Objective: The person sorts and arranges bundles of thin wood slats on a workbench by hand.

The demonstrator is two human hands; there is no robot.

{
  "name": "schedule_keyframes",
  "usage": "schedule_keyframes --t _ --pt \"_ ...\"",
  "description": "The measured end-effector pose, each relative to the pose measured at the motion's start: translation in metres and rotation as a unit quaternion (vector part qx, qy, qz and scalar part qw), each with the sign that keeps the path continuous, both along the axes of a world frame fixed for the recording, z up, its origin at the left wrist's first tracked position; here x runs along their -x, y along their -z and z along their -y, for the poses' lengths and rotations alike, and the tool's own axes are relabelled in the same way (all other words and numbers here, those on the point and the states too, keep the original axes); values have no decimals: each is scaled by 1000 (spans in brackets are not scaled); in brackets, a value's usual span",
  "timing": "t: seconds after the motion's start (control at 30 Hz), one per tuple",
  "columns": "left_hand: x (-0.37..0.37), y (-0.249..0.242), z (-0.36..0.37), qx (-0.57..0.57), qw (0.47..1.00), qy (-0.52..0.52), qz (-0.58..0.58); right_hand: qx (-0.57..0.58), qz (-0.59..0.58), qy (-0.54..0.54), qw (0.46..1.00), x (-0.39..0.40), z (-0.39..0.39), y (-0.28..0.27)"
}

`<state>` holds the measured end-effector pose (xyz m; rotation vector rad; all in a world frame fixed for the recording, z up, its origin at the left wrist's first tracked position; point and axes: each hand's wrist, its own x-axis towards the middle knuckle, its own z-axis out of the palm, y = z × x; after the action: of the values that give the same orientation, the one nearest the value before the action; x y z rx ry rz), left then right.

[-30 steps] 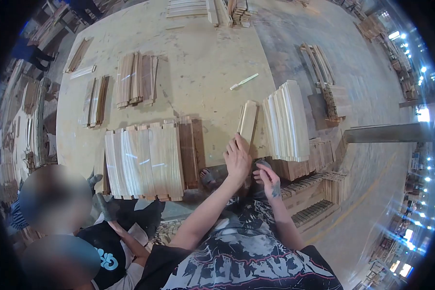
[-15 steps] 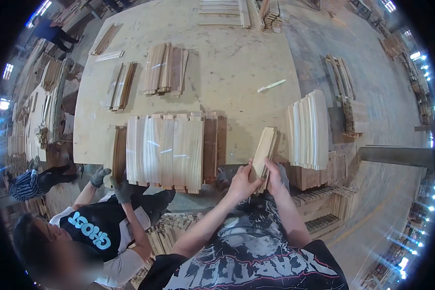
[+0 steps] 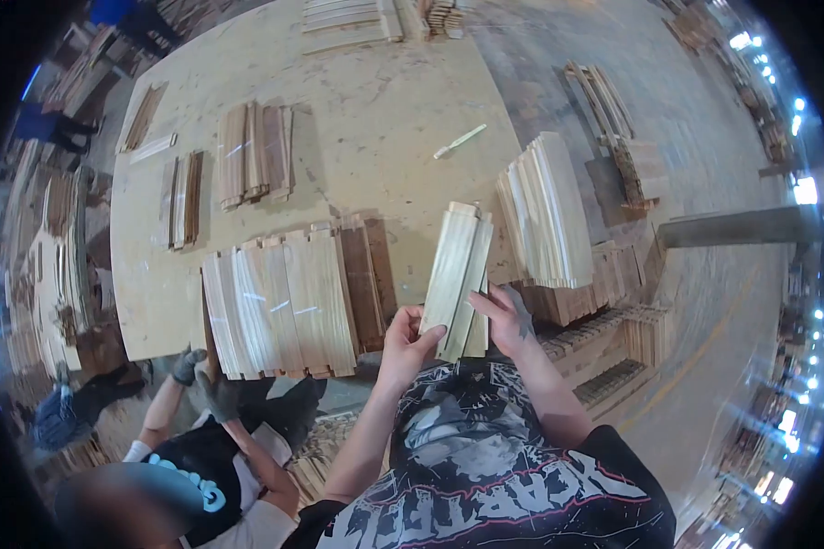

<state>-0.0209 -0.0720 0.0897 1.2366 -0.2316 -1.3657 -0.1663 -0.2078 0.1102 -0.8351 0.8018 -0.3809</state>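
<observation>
Several pale wooden slats (image 3: pixel 449 265) are held upright in front of my shirt, partly fanned apart, their tops over the table edge. My left hand (image 3: pixel 410 346) is closed on the left slat, thumb across its face. At the right side, my right hand (image 3: pixel 505 320) grips the other slats, with fingers laid over their faces; its far side is partly hidden. Left of my hands lies a wide row of pale boards (image 3: pixel 284 302), with darker boards (image 3: pixel 368 284) at its right end. To the right stands a stack of pale slats (image 3: pixel 547 215).
A white-handled brush (image 3: pixel 460 142) lies on the large table (image 3: pixel 384 119). Smaller slat bundles (image 3: pixel 254 151) rest further back. At the lower left, a co-worker's gloved hands (image 3: pixel 206 375) are by the board row. A metal beam (image 3: pixel 737 227) juts in from the right.
The slats in my hands have been spread from a narrow bundle into a wider fan and raised slightly. My hands have moved apart. The camera view has turned, shifting the table leftward.
</observation>
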Motion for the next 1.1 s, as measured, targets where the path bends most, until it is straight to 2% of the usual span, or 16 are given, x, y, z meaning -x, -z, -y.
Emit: schedule_keyframes --t 0.07,0.2,0.3,0.43,0.63,0.73,0.83,0.9,1.03,1.1 --pt "-3 -7 1 16 1000 1 7 67 -41 -33 996 2 4 -9" --pt "-6 -16 -1 24 1000 -19 -3 119 -106 -4 987 -3 2 -30" --pt "-7 -17 -3 30 999 -26 -6 67 -39 30 997 -1 -3 -4" --pt "-5 -17 -1 38 998 -44 14 99 -35 52 993 -2 -5 -5" --pt "5 -21 3 49 988 -57 132 121 -77 78 987 -4 -8 -3" --pt "11 -15 6 44 967 -7 252 93 -99 94 986 -10 -11 -3" --pt "19 -15 5 22 976 -7 217 53 -98 123 986 -16 -16 -1" --pt "21 -8 2 30 977 -10 211 98 -92 109 985 -17 -16 0" --pt "16 -7 -2 20 998 -31 50 158 -121 106 974 -19 -17 1" --pt "11 -14 -1 6 999 -5 31 188 -123 109 968 -19 -19 0"
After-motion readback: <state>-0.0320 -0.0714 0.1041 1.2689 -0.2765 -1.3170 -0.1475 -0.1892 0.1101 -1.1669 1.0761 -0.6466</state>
